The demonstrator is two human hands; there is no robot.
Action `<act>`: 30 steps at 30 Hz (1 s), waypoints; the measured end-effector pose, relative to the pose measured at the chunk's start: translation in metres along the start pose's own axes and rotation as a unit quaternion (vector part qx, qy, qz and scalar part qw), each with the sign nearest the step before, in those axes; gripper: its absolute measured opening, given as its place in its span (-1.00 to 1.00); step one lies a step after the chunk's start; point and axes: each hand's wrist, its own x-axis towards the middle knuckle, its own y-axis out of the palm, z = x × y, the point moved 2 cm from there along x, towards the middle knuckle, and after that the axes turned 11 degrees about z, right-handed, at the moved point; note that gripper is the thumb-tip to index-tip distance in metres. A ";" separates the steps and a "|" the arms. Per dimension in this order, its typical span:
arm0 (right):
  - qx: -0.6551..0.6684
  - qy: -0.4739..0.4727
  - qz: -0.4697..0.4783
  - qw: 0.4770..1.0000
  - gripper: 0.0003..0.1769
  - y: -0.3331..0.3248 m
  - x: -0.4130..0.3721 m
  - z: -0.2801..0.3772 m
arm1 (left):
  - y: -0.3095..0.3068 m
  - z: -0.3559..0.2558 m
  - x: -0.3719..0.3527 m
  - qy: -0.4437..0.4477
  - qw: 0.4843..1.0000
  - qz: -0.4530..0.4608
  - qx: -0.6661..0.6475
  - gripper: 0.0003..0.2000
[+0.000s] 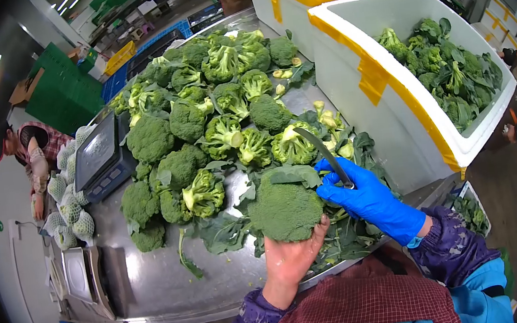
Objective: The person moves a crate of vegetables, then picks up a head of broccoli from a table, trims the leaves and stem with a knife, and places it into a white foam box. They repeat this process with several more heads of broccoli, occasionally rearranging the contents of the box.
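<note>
My bare left hand is closed around the underside of a large broccoli head, its florets facing up. A leaf lies along the top of that head. In a blue glove, my right hand grips a curved knife, whose dark blade rises over the far right side of the head. The knife's handle is mostly hidden in the glove. Beyond both hands spreads a pile of broccoli heads on the metal table. Cut stem pieces and loose leaves lie around them.
White foam boxes with yellow tape stand at right; the nearer box holds leafy broccoli. A weighing scale sits left of the pile, beside net-wrapped produce. Another person stands at far left. Green crates are stacked behind.
</note>
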 end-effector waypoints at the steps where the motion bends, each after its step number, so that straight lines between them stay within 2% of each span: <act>1: -0.001 0.000 0.002 1.000 -0.51 0.000 0.003 -0.002 | -0.001 0.001 -0.001 0.002 1.000 0.001 0.000 -0.47; 7: -0.005 0.010 0.004 1.000 -0.50 0.001 0.012 -0.006 | -0.008 0.004 -0.006 0.011 1.000 -0.023 -0.006 -0.45; 9: 0.109 0.086 0.008 0.990 -0.53 -0.003 0.011 -0.015 | -0.006 0.005 -0.014 -0.021 0.974 -0.036 0.224 -0.41; 11: 0.177 0.048 0.047 0.982 -0.66 -0.009 0.012 -0.020 | -0.003 0.005 -0.021 -0.068 0.990 0.024 0.125 -0.39; 13: 0.323 0.077 -0.004 0.943 -0.83 -0.007 0.012 -0.021 | 0.002 0.005 -0.026 -0.094 0.991 0.046 0.081 -0.39; 14: 0.320 0.082 -0.026 0.943 -0.87 -0.007 0.014 -0.018 | 0.005 0.006 -0.027 -0.093 0.991 0.042 0.086 -0.39; 15: 0.316 0.082 -0.021 0.945 -0.87 -0.011 0.020 -0.024 | -0.003 0.005 -0.026 -0.112 0.988 0.026 0.105 -0.44; 17: 0.347 -0.016 -0.070 0.935 -0.83 -0.042 0.042 -0.050 | -0.025 -0.001 -0.029 -0.130 0.983 0.010 0.126 -0.48; 18: 0.396 -0.054 -0.040 0.916 -0.79 -0.068 0.053 -0.061 | -0.037 -0.005 -0.032 -0.124 0.985 0.063 0.098 -0.50; 19: 0.393 -0.057 -0.037 0.917 -0.79 -0.066 0.050 -0.049 | -0.041 -0.007 -0.032 -0.120 0.984 0.115 0.070 -0.53; 21: 0.209 -0.003 -0.135 0.968 -0.79 -0.063 0.035 -0.020 | -0.020 -0.017 -0.036 -0.143 0.970 0.170 0.094 -0.54; 23: 0.186 -0.005 -0.132 0.974 -0.84 -0.057 0.022 -0.022 | 0.010 -0.038 -0.044 -0.046 0.980 0.083 0.174 -0.53; 24: 0.107 0.036 -0.112 0.987 -0.80 -0.049 0.014 -0.018 | 0.031 -0.048 -0.044 0.038 0.957 0.016 0.288 -0.52; 25: 0.028 0.076 -0.092 0.993 -0.71 -0.043 0.007 -0.019 | 0.055 -0.060 -0.044 0.122 0.908 -0.052 0.397 -0.52; 26: 0.036 -0.027 -0.097 0.994 -0.58 -0.040 0.006 -0.034 | 0.077 -0.074 -0.047 0.177 0.866 -0.075 0.462 -0.49; 27: 0.039 -0.029 -0.099 0.994 -0.58 -0.040 -0.001 -0.041 | 0.098 -0.088 -0.051 0.230 0.815 -0.098 0.524 -0.47; 29: 0.023 -0.004 -0.062 0.998 -0.57 -0.044 -0.013 -0.052 | 0.129 -0.130 -0.058 0.269 0.749 -0.082 0.600 -0.42; 30: 0.046 0.012 -0.058 0.997 -0.64 -0.045 -0.020 -0.051 | 0.141 -0.160 -0.065 0.244 0.725 -0.095 0.637 -0.41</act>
